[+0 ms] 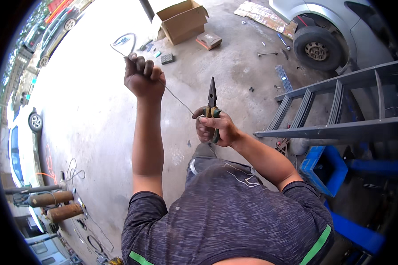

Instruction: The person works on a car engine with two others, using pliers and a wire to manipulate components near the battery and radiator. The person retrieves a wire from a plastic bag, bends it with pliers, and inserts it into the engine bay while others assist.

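My left hand is raised and closed around a thin grey wire. A loop of that wire sticks up past the fist, and the rest runs down to the right. At its lower end, my right hand grips needle-nose pliers with dark jaws and yellow-green handles. The pliers point away from me with their jaws looking closed. The wire meets the fingers of the right hand beside the pliers; whether those fingers pinch it is hard to make out.
A metal ladder lies to the right, beside blue steel parts. Far right stands a silver vehicle with an exposed wheel. Ahead are an open cardboard box and scattered tools. Rusty cylinders lie at the left.
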Demonstrator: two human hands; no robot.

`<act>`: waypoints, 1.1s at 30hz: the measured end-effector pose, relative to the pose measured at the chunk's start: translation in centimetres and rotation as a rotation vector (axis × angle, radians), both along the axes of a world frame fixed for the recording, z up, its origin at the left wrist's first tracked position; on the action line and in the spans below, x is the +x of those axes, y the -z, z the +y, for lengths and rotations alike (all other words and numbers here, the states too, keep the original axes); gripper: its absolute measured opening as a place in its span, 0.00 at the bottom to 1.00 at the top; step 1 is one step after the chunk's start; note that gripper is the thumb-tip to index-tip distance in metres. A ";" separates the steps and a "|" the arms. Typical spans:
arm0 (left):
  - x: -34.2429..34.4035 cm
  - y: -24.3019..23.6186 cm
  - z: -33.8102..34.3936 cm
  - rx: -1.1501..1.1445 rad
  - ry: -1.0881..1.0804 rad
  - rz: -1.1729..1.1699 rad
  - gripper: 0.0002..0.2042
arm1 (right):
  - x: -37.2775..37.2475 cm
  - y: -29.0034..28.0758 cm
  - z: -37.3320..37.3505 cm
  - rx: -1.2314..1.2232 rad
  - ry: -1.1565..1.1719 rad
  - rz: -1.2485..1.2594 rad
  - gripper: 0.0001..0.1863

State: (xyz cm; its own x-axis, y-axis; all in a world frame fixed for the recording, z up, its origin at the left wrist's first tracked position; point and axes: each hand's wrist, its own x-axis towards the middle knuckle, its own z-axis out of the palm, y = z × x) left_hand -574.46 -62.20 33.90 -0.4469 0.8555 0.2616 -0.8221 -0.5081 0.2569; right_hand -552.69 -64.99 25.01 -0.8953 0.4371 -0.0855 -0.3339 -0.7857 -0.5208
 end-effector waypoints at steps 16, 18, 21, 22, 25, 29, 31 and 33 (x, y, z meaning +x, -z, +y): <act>-1.1 18.0 36.4 -0.676 0.589 0.771 0.18 | 0.6 5.7 38.8 0.878 0.064 -1.459 0.15; 0.0 17.7 39.1 -0.676 0.594 0.822 0.17 | 1.8 10.9 39.3 1.025 0.553 -1.614 0.18; -1.1 20.3 45.2 -0.704 0.362 0.721 0.17 | 2.2 10.7 43.2 0.895 0.787 -1.608 0.25; -0.9 20.6 47.1 -0.705 0.308 0.708 0.17 | 2.8 11.3 43.6 0.775 0.838 -1.530 0.26; -0.5 20.3 52.5 -0.692 0.212 0.712 0.17 | 3.5 15.9 46.2 0.201 0.686 -1.063 0.25; -0.5 20.2 59.5 -0.671 0.084 0.740 0.16 | 2.8 18.0 54.3 -0.030 0.466 -0.766 0.17; 0.5 19.1 63.4 -0.661 -0.014 0.785 0.17 | 2.4 17.4 59.0 -0.090 0.397 -0.703 0.16; 0.9 18.3 66.1 -0.657 -0.046 0.809 0.17 | 2.4 16.9 63.4 -0.222 0.268 -0.624 0.15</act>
State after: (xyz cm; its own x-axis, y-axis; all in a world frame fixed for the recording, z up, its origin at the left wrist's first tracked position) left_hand -573.53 3.90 15.59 -0.3814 0.9243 -0.0138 -0.2651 -0.0951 0.9595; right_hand -550.32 -1.61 8.15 -0.5148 0.5478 -0.6595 -0.2218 -0.8281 -0.5148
